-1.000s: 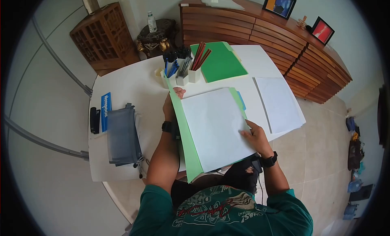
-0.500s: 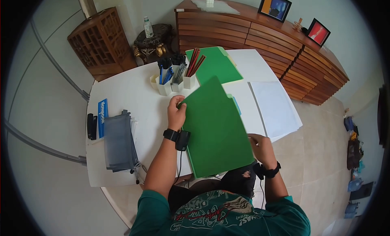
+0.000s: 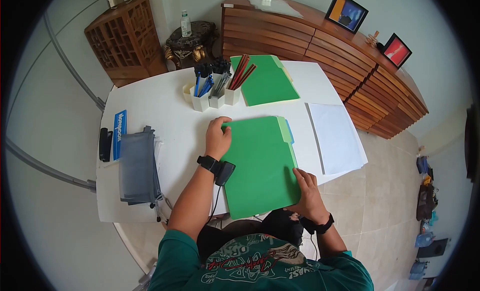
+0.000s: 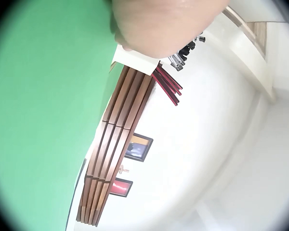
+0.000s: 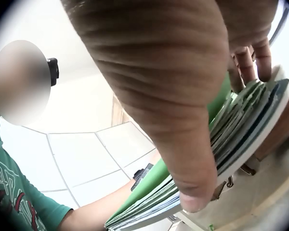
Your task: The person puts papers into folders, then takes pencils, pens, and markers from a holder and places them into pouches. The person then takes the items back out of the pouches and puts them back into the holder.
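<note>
a green folder tops a stack of layers at the near edge of the white surface, between the two hands. the left hand rests at its far left corner, fingers a little bent; from these angles i can't tell whether it pinches the stack or merely steadies it. the right hand is loosely open at the near right part, fingers and thumb fairly straight against the edges, clenching nothing.

the layers look unevenly lined up from the right wrist, so a harder push from one side could force sheets out or crease them. with the stack so close to the near edge, a tilt or an early release could let loose paper slide towards the lap. the pale tab could also catch and bend under a careless finger.

the left fingertips are hidden in the left wrist view, the right thumb covers part of the layers, and the green cover conceals what lies beneath; only a sliver of blue shows beside the tab.
</note>
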A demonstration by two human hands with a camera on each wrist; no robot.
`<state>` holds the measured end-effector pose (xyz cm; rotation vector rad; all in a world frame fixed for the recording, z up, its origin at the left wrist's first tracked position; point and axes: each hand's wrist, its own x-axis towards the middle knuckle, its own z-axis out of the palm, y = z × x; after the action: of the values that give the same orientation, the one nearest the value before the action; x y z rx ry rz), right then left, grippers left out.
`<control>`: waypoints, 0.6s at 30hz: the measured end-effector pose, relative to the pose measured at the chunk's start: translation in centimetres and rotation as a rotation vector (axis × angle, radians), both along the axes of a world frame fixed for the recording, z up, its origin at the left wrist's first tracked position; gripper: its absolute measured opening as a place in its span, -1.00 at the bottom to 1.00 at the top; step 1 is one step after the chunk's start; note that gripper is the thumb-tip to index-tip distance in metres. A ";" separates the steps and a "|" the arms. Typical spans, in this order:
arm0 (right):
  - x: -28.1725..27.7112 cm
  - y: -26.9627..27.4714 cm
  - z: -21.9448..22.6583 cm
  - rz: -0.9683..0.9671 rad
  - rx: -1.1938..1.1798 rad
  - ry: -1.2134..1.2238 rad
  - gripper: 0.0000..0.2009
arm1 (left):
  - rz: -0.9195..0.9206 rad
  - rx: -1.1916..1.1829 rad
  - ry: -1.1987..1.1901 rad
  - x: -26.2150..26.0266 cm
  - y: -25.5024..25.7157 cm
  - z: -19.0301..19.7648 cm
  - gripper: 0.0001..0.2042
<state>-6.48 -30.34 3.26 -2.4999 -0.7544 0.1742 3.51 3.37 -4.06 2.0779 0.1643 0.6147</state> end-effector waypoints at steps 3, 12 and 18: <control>0.1 0.4 0.0 0.006 -0.001 -0.074 0.20 | 0.018 -0.049 -0.027 0.2 0.1 -0.3 -0.79; 2.5 -0.4 2.8 0.121 -0.148 0.047 0.10 | -0.131 0.026 -0.027 -0.4 -0.1 1.2 -0.75; 9.2 0.8 6.9 0.188 -0.142 -0.093 -0.30 | -0.141 0.352 0.001 -1.2 -1.0 1.6 -0.72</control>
<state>2.72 -29.51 10.21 -2.5826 -1.0496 0.1841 2.30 2.42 -2.50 2.4027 -0.0976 0.5880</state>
